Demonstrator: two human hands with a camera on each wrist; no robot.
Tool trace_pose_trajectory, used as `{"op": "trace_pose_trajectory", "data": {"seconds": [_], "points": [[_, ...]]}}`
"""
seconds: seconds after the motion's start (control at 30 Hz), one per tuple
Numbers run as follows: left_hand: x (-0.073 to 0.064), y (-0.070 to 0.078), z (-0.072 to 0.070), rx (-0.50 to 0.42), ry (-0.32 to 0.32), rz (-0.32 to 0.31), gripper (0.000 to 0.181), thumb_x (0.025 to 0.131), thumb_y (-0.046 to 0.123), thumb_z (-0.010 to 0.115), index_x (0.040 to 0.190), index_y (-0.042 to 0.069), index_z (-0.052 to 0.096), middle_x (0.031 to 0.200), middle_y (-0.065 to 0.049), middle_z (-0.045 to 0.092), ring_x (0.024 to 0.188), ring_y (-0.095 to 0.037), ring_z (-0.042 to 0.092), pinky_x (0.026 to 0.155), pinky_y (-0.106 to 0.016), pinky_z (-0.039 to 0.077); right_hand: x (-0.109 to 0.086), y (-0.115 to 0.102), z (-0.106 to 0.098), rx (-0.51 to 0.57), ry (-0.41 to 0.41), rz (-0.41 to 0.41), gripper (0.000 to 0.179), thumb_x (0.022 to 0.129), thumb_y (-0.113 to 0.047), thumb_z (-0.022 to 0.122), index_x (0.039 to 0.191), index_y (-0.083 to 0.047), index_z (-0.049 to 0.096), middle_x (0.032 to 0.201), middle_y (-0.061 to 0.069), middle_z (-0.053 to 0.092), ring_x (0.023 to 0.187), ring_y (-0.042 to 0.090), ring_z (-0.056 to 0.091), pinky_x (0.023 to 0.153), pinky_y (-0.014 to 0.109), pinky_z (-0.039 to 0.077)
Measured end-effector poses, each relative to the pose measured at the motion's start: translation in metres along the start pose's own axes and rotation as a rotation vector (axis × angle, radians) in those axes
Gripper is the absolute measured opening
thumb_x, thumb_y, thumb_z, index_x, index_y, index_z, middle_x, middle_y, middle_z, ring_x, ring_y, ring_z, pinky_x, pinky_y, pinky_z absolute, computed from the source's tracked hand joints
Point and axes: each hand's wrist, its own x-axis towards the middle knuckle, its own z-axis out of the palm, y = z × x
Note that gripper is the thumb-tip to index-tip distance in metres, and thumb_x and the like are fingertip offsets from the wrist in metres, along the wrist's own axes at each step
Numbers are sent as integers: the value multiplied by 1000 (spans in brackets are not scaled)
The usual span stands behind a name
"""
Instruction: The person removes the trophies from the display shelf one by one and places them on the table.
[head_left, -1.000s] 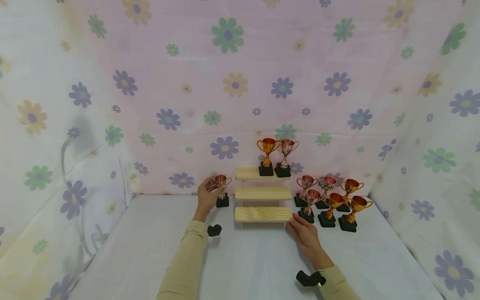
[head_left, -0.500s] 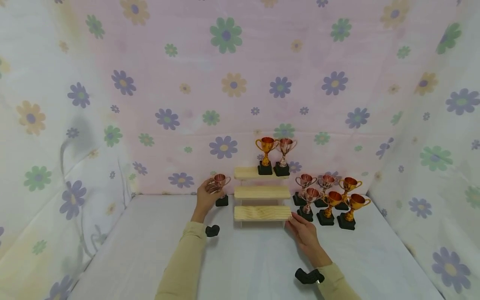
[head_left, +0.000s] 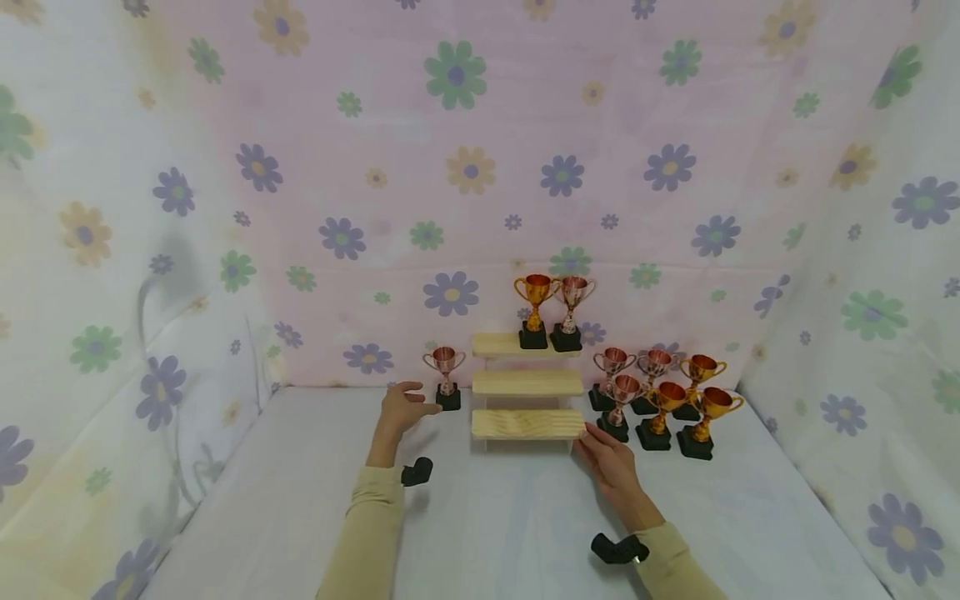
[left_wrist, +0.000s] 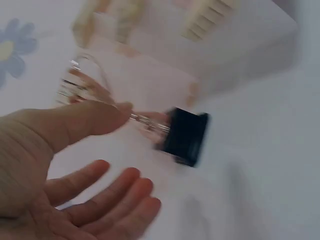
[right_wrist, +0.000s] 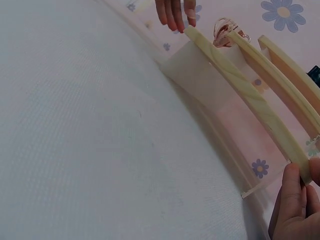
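Observation:
A small copper trophy point(head_left: 445, 377) on a black base stands on the white table just left of a three-step wooden stand point(head_left: 527, 423). My left hand point(head_left: 403, 406) hovers open beside it, thumb and fingers spread and holding nothing. The left wrist view shows that hand point(left_wrist: 90, 165) apart from the blurred trophy point(left_wrist: 182, 135). My right hand point(head_left: 609, 458) lies on the table with straight fingertips point(right_wrist: 292, 200) against the right end of the lowest step point(right_wrist: 245, 92). A gold trophy point(head_left: 536, 308) and a copper trophy point(head_left: 572, 310) stand on the top step.
Several gold and copper trophies point(head_left: 660, 400) cluster on the table right of the stand. Flowered cloth point(head_left: 465, 167) hangs as walls behind and at both sides. The white table point(head_left: 495, 525) stretches toward me in front of the stand.
My left hand has let go of the small copper trophy and drawn back to the left, fingers opened. The trophy stays standing beside the stand. The right hand has not moved.

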Motion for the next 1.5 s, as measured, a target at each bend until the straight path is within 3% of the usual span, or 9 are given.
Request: {"op": "trace_pose_trajectory", "data": {"seconds": [0.1,0.27,0.47,0.57,0.67,0.87,0.97,1.23,1.5], "points": [[-4,22,-7,28,-21,50,62,83,13,80,137,-6,56,126,-30,65,116,-45,62,99,-55,54,1,0,-1,2,4,0,55,101,-3,61,150,8,40,149,25,45,95,4,68,94,21,57],[-4,61,-9,-4,-62,238,52,86,11,78,132,-4,60,122,-28,66,112,-41,65,93,-50,58,0,-2,-1,-1,7,-3,54,101,-2,60,150,8,40,151,27,43,94,4,68,95,22,56],[9,103,22,-209,-62,541,45,88,-2,76,130,-9,61,121,-34,64,112,-47,65,97,-54,56,0,-7,-4,10,16,-13,53,100,-1,61,149,10,42,136,18,57,93,5,69,93,23,58],[16,123,42,-286,-63,621,48,89,-3,74,133,-11,57,126,-35,61,116,-51,60,101,-59,52,0,-9,-5,16,16,-19,52,100,0,60,148,10,42,130,13,60,93,5,69,93,23,58],[23,141,58,-298,-47,598,49,89,0,75,134,-10,57,128,-33,61,118,-49,59,103,-57,52,0,-9,-6,12,16,-15,52,101,-1,59,149,9,42,133,15,59,93,4,69,94,24,57],[35,171,76,-326,-67,377,53,88,4,78,136,-4,58,130,-27,61,120,-41,60,103,-48,54,1,-7,-4,11,16,-16,52,102,-4,59,149,9,42,149,25,47,96,5,68,96,24,56],[39,182,83,-324,-86,320,58,86,6,80,138,0,57,133,-23,60,122,-38,58,103,-47,54,2,-6,-4,7,29,-10,50,102,-4,60,148,7,44,150,25,46,95,5,68,94,23,57],[42,198,94,-279,-27,377,63,82,10,85,138,4,58,130,-19,60,118,-35,59,101,-46,55,3,-1,-4,2,7,-21,51,100,-2,61,147,9,44,149,27,46,98,7,69,97,27,56],[51,192,102,-329,-22,351,62,84,16,85,139,8,57,133,-14,59,121,-32,57,101,-43,55,1,2,-2,-2,9,-11,50,100,-2,62,146,9,46,149,30,45,98,9,69,96,27,57]]}}
